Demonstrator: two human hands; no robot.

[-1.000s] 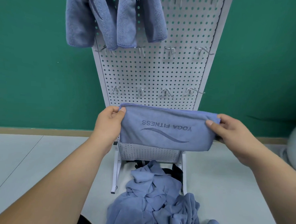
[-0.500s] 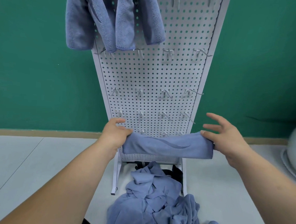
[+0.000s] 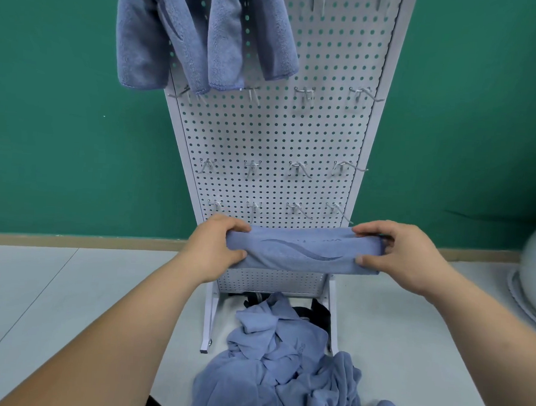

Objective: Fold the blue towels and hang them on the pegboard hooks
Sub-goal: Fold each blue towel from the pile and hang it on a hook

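Green wall (image 3: 62,130) behind white pegboard (image 3: 279,135): we hold the folded towel (image 3: 301,255), long axis left to right, left hand (image 3: 214,246) and right hand (image 3: 403,256) each gripping one end, hooks (image 3: 297,208) just beyond and above.

We count one pegboard (image 3: 279,135); on it three rows of four hooks (image 3: 299,168), twelve, plus two more cut by the top edge; one folded towel (image 3: 304,251) between two hands, left hand (image 3: 214,246) and right hand (image 3: 397,256); the hanging towels (image 3: 207,35) and the floor heap (image 3: 282,374) we cannot count apart.
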